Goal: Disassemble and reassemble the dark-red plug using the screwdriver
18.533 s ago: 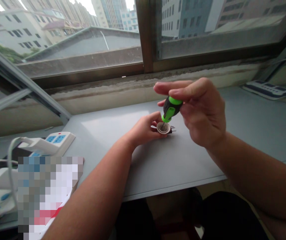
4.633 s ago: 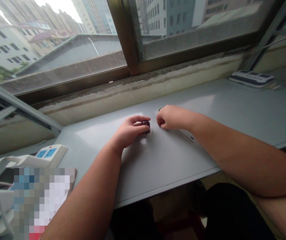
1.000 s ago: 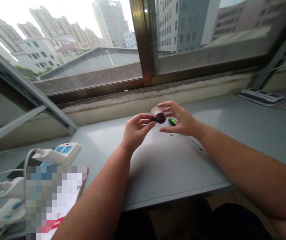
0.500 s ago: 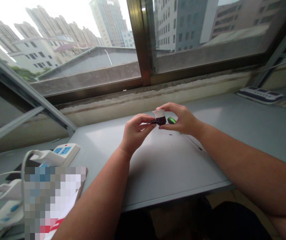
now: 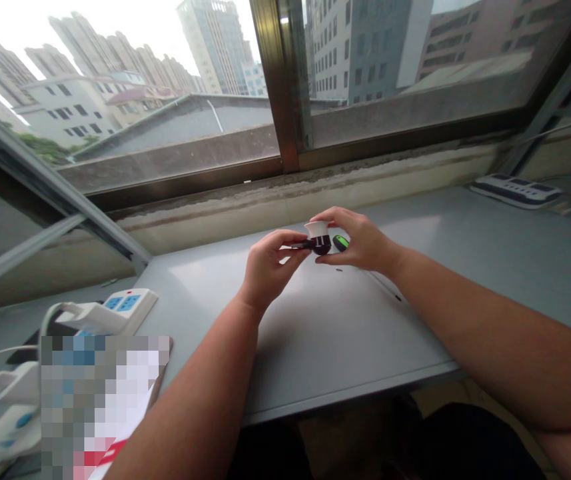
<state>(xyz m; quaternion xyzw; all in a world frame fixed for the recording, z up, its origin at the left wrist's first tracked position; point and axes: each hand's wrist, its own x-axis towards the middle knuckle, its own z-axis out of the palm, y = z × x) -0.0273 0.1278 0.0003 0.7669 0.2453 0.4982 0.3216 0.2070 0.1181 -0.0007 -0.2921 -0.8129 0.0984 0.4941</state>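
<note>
Both my hands meet over the desk around a small piece with a white flared top and a rounded black base; its exact kind I cannot make out. My left hand pinches the black stem that sticks out from the base's left side. My right hand spans the piece from top to bottom, fingers at the white rim and thumb by the underside of the base. Behind the right hand lies a screwdriver with a green and black handle, its thin shaft running toward the right forearm. A tiny dark screw-like bit rests on the desk.
White power strips with plugs and cords lie at the left, beside a pixelated flat item. Another power strip sits at the far right. The grey desk ends at a window ledge and metal frame posts.
The black base and stem have turned slightly between my fingers, the base now hanging a little lower. Both hands keep nearly the same place; the whole view has shifted slightly.
</note>
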